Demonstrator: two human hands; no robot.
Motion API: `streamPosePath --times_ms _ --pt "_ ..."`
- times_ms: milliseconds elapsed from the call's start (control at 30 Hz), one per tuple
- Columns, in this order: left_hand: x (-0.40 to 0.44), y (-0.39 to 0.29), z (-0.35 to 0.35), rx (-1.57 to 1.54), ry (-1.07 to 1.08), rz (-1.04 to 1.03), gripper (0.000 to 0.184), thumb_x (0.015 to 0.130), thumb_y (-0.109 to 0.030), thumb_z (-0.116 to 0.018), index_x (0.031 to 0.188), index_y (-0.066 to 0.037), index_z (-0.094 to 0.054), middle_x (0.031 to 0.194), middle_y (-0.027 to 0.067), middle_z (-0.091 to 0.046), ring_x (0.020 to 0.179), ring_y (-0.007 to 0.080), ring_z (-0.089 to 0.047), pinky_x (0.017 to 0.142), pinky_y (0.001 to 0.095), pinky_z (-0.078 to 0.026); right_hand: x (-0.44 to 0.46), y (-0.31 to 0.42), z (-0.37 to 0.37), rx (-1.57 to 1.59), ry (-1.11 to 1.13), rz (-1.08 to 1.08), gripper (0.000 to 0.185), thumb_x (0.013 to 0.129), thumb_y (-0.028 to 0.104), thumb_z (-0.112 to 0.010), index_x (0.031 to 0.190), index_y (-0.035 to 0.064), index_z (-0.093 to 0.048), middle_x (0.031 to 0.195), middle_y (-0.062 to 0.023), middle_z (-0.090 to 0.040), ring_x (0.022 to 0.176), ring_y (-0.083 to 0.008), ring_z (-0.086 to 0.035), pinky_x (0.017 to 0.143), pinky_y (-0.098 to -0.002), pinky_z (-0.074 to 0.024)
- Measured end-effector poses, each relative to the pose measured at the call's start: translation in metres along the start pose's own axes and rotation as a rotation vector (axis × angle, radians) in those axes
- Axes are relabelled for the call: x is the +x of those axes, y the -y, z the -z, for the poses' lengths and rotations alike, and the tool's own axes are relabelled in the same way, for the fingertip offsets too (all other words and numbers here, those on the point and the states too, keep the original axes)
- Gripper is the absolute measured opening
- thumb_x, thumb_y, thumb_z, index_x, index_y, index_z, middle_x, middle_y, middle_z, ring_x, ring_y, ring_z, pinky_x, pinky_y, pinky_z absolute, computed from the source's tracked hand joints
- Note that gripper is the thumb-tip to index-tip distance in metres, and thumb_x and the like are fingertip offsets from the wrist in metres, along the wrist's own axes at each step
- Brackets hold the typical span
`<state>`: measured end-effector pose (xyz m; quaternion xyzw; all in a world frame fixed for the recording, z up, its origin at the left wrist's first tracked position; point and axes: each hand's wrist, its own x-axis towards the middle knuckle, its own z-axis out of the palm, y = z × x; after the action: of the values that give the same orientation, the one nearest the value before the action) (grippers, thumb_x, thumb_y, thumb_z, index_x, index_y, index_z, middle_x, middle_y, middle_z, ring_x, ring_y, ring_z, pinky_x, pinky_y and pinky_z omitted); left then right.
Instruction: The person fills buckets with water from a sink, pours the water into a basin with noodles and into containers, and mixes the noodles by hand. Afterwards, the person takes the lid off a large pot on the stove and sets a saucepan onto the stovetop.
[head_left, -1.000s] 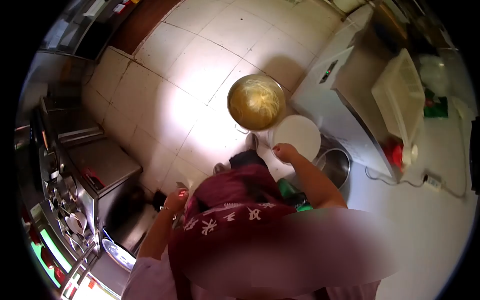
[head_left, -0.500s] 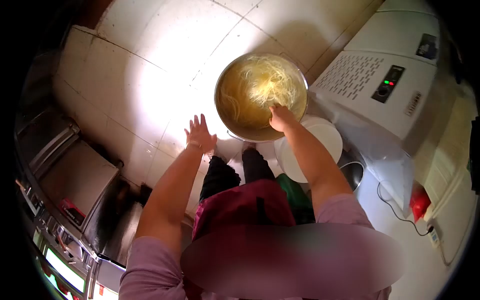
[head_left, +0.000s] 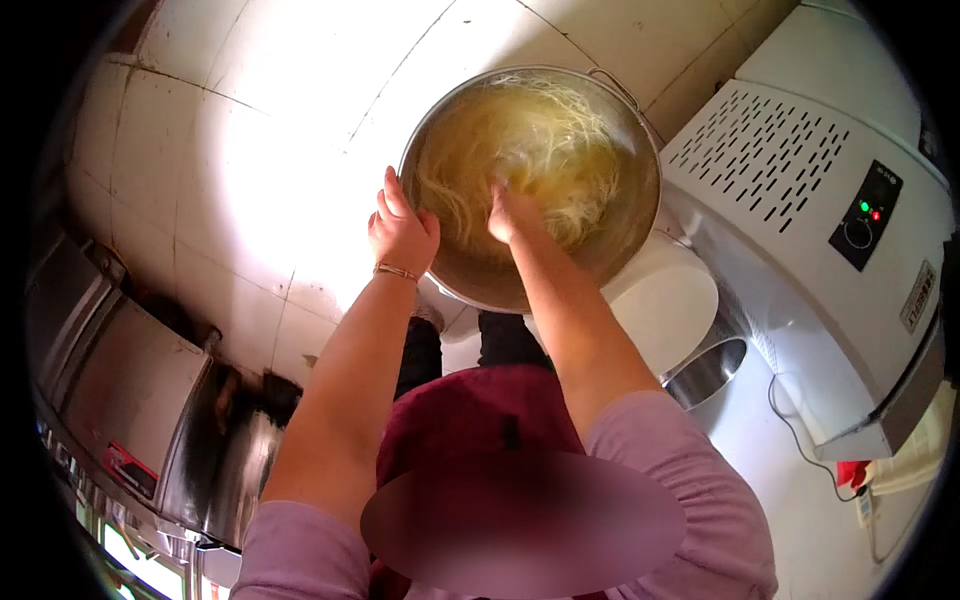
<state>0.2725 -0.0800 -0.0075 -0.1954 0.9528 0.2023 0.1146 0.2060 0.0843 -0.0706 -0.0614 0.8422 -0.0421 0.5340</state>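
A wide metal pot (head_left: 622, 215) stands on the floor in front of me, with thin pale-yellow shreds (head_left: 575, 150) lying in cloudy yellowish water. My right hand (head_left: 512, 215) reaches into the pot near its middle. Its fingertips dip among the shreds and are hidden by the water, so whether they grip any cannot be made out. At the pot's left rim is my left hand (head_left: 403, 228), fingers stretched out and thumb apart; I cannot tell whether it touches the metal. A bracelet circles the left wrist.
Close to the pot on the right stand a white round tub (head_left: 665, 305) and a metal container (head_left: 712, 372). Beyond them is a white appliance (head_left: 765, 150) with lit indicators and a cable on the floor. Metal kitchen equipment (head_left: 135, 385) lines the left side.
My right hand has moved left and deeper into the shreds, which are now spread out rather than heaped. My left hand has come up to the pot's rim. The view has shifted closer.
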Motion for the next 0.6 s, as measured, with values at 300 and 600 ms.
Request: streamPosePath --times_ms 300,600 --pt "-0.001 0.002 -0.003 -0.015 0.02 0.017 0.079 0.073 -0.014 -0.054 0.139 -0.002 -0.011 0.115 0.0243 -0.046 0.078 0.0383 -0.058 0.073 0.0469 -0.05 -0.034 -0.067 -0.01 0.637 -0.145 0.179 0.029 0.086 0.014 -0.052 0.113 0.004 -0.053 0.08 -0.0132 -0.064 0.062 -0.0204 -0.06 0.055 -0.0337 -0.0523" --pt "0.0 0.002 -0.002 -0.031 0.014 0.008 0.078 0.072 -0.015 -0.055 0.138 -0.002 -0.014 0.114 0.0252 -0.047 0.077 0.0386 -0.059 0.071 0.0463 -0.051 -0.089 -0.112 0.063 1.212 -0.353 0.323 0.024 0.093 0.019 -0.046 0.111 0.0044 -0.053 0.1 -0.0059 -0.059 0.085 -0.0159 -0.058 0.071 -0.0322 -0.0506"
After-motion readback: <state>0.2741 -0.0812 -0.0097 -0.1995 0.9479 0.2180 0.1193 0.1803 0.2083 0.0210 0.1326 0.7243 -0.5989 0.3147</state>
